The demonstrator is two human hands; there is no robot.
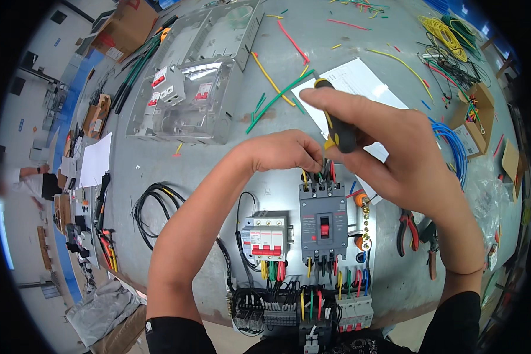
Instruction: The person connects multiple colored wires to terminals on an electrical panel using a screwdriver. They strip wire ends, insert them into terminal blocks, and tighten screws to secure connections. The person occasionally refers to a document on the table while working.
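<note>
My right hand [395, 147] is wrapped round a screwdriver [341, 131] with a black and yellow handle, tilted over the top end of a dark grey moulded-case circuit breaker [323, 207]. The breaker has a red toggle. Close beside the screwdriver, my left hand [286, 151] is closed, its fingertips pinching at the wires [320, 174] by the breaker's upper terminals. Yellow, green and red wires stand there; the fingers partly hide them. To the breaker's left sits a white miniature circuit breaker [268, 237] with red levers.
Below lie a terminal strip [277, 314] and another small breaker [355, 311]. Pliers [407, 232] rest at right, near coiled blue wire [454, 144]. A clear-lidded grey meter box [189, 106] stands far left. Cut wires and a white paper sheet [360, 82] lie beyond my hands.
</note>
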